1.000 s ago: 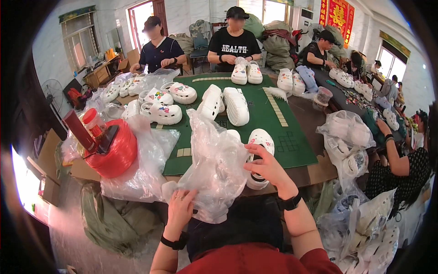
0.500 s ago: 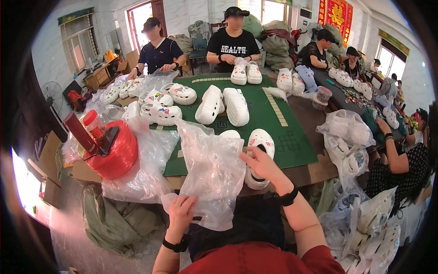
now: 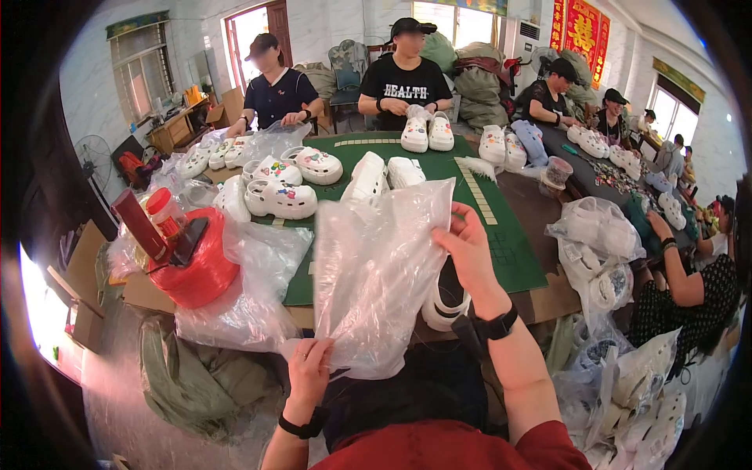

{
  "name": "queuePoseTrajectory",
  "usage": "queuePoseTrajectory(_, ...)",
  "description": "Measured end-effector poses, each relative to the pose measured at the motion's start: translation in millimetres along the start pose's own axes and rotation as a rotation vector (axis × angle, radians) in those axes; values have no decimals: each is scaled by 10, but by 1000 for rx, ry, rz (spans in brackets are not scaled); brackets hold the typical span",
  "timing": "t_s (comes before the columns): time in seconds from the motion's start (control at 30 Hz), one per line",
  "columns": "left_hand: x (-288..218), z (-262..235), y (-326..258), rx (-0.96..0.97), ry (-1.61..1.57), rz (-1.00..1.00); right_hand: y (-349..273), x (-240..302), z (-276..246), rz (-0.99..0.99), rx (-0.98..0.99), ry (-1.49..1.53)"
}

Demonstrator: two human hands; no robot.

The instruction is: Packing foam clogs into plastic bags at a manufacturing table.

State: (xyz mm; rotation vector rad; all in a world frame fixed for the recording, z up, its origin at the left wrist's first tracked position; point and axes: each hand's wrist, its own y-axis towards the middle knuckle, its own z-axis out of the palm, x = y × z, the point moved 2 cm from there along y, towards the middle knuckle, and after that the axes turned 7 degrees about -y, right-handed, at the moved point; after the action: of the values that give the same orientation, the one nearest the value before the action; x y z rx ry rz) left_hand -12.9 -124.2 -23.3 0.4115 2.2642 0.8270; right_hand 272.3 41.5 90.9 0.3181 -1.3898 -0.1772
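Note:
A clear plastic bag is stretched between my two hands above the near table edge. My left hand pinches its lower left corner. Higher up, my right hand grips the upper right edge between thumb and fingers. Behind the bag, a white clog shows only in part, beneath my right hand. Farther off, a white clog lying on its side and another white clog are partly covered by the bag.
White clogs with colourful charms stand on the green table mat. At left are a red roll of plastic twine and a red-lidded jar. Co-workers sit across the table and at right. Bagged clogs lie right.
My right hand has risen slightly, pulling the bag's upper edge up and right. The bag is flatter and now hides more of the clogs behind it.

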Motion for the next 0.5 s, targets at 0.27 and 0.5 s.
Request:
queuePoseTrajectory(0.27,206,15,157,-111,-175,-368,-197,-311,-133,-254,-158,-693)
queuePoseTrajectory(0.5,-40,239,616,-46,-420,-468,-534,-541,41,23,-48,-1344)
